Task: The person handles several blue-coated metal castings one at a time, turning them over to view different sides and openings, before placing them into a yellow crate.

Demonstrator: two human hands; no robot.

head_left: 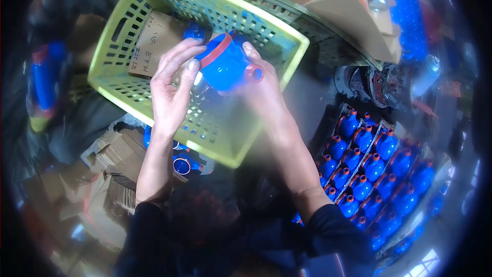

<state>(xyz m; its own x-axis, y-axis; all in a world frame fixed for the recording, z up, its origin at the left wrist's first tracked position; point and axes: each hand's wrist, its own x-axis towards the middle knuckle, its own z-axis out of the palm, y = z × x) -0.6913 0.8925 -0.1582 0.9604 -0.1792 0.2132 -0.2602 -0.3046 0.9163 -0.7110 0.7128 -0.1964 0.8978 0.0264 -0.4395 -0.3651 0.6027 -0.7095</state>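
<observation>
Shiny smooth blue plastic pump part (225, 66) with red rims. Matt yellow-green plastic basket (128, 84) full of holes. Rough brown cardboard (156, 41) at ten o'clock.

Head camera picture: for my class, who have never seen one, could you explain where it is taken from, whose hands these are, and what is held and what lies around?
A wide fisheye camera worn on a person's head looks down, so straight edges bend. The forearms coming from below are the wearer's own. The left hand and right hand together hold a blue plastic part with a red rim and a red-ringed side opening. Beneath it is a yellow-green slotted crate holding a cardboard slip. At lower right, many similar blue parts stand in rows. Cardboard pieces lie at lower left.
</observation>
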